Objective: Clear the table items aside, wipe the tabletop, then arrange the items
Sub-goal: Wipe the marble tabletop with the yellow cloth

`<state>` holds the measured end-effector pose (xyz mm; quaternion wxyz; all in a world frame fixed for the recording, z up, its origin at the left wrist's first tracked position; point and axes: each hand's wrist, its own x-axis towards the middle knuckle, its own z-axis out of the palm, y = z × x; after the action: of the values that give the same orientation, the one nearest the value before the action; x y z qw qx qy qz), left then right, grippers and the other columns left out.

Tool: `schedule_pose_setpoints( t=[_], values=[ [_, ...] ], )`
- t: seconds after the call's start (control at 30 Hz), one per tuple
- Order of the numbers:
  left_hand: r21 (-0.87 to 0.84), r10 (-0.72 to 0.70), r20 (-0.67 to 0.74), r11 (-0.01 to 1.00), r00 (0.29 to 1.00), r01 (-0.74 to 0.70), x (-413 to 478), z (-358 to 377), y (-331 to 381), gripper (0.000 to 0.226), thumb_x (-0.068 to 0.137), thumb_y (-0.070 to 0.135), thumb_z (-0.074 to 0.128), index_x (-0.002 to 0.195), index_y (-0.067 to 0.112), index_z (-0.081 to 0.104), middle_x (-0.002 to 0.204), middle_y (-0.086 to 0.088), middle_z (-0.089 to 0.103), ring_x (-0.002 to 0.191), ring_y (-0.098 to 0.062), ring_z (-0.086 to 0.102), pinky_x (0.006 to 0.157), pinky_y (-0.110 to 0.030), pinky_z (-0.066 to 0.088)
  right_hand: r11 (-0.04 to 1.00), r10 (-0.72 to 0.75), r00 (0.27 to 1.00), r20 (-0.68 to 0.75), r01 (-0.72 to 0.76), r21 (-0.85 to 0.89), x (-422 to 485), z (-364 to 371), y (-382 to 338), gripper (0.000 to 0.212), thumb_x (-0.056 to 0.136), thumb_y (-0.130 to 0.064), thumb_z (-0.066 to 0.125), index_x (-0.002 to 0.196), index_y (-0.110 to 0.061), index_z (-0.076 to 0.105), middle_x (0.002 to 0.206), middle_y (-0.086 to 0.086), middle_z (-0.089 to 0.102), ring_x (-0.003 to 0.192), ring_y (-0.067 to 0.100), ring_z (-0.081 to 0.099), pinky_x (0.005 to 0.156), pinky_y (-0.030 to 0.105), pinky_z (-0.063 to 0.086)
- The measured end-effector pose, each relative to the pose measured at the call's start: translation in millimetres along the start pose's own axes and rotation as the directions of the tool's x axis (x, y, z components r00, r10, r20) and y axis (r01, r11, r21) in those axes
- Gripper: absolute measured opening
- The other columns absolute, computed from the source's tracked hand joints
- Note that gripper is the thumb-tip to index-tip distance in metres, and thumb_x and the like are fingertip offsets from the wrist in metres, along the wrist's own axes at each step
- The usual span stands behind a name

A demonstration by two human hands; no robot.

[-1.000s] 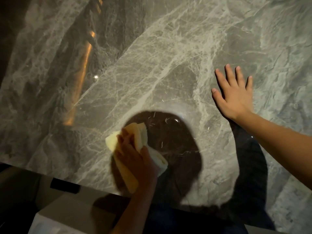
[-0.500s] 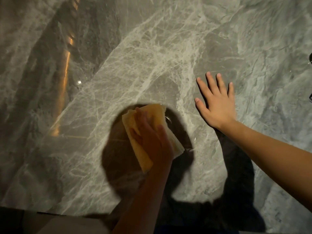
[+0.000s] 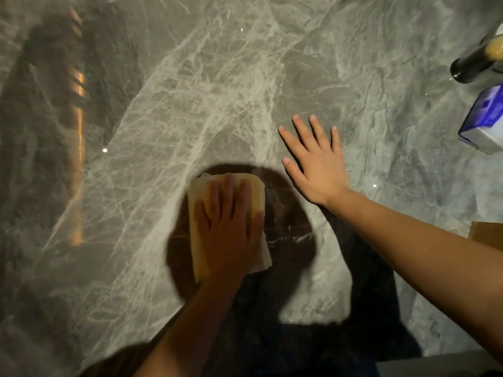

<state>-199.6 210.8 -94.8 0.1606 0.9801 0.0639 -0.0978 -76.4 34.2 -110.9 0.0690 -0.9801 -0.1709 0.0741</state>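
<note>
The left hand lay flat on a folded yellow cloth, fingers extended and pressing it down onto the grey veined marble worktop rather than curled around it. The cloth sat inside a round dark shadow on the stone, one pale corner sticking out beside the wrist on the side toward the other hand.

Just beside the cloth, toward the bottle, the right hand was open with fingers spread, palm down on or just above the worktop; contact could not be told. It held nothing, and its forearm ran off the frame edge.

Well away from the cloth, beyond the right hand at the frame edge, stood a dark bottle with a pale label, cut off by the frame. Nearer the cloth than the bottle, a white and blue carton rested on the stone. A brown edge of something showed below the carton, too cropped to identify.
</note>
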Motion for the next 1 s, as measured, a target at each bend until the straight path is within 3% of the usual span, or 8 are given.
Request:
schedule_pose_setpoints(
  t=[0.13,0.27,0.5,0.67,0.83,1.0],
  values=[
    [0.057,0.037,0.009,0.998,0.999,-0.037,-0.9,-1.2,3.5,0.073,0.086,0.063,0.026,0.148,0.026,0.011,0.159,-0.004,0.014,0.147,-0.027,0.005,0.115,-0.052,0.004,0.999,-0.003,1.0,0.008,0.003,-0.035,2.3,2.7,0.5,0.052,0.1,-0.043,0.024,0.151,-0.031,0.018,0.161,0.002,0.013,0.148,0.03,0.005,0.116,0.056,0.003],
    [0.058,0.008,-0.014,0.998,1.0,-0.007,-1.3,2.3,16.2,0.073,0.087,0.057,0.034,0.148,0.024,0.013,0.159,-0.006,0.014,0.147,-0.028,0.007,0.115,-0.052,0.008,1.0,0.014,1.0,0.008,-0.015,0.007,6.0,1.4,0.2,0.053,0.098,-0.045,0.027,0.149,-0.031,0.023,0.16,0.001,0.016,0.148,0.028,0.006,0.115,0.054,0.002],
    [-0.179,-0.071,-0.05,0.982,0.996,0.061,-9.8,5.2,32.2,0.062,0.084,0.033,0.033,0.145,0.033,0.024,0.157,0.011,0.017,0.147,-0.011,-0.001,0.118,-0.048,0.006,0.982,-0.002,1.0,0.021,-0.002,0.187,6.9,-5.6,5.2,0.053,0.096,-0.045,0.032,0.147,-0.032,0.028,0.16,-0.002,0.015,0.148,0.022,0.002,0.116,0.049,-0.003],
    [-0.223,-0.102,-0.084,0.971,0.991,0.081,-10.6,9.2,40.7,0.058,0.086,0.04,0.027,0.142,0.029,0.032,0.156,0.01,0.019,0.146,-0.01,-0.002,0.118,-0.048,-0.003,0.96,-0.048,0.999,-0.001,0.047,0.278,5.3,-12.4,19.8,0.049,0.097,-0.038,0.033,0.145,-0.026,0.034,0.158,-0.002,0.022,0.148,0.016,0.008,0.117,0.042,0.004],
    [-0.345,-0.168,-0.225,0.935,0.96,0.083,-11.7,18.9,44.3,0.059,0.079,-0.006,0.049,0.13,0.024,0.049,0.148,0.005,0.039,0.145,-0.013,0.015,0.117,-0.041,-0.004,0.95,-0.144,0.99,-0.002,0.139,0.28,2.1,-11.1,43.1,0.048,0.095,-0.028,0.042,0.142,-0.018,0.039,0.157,0.002,0.027,0.146,0.017,0.015,0.117,0.035,0.004],
    [-0.514,-0.187,-0.255,0.857,0.949,0.031,-37.0,26.0,64.3,0.049,0.084,0.009,0.046,0.13,0.022,0.049,0.137,0.009,0.048,0.133,-0.013,0.042,0.121,-0.038,0.006,0.948,-0.157,0.986,-0.051,0.165,0.271,0.1,-7.6,44.6,0.048,0.09,-0.022,0.044,0.137,-0.012,0.047,0.152,0.007,0.036,0.144,0.022,0.025,0.117,0.038,0.011]
  ],
)
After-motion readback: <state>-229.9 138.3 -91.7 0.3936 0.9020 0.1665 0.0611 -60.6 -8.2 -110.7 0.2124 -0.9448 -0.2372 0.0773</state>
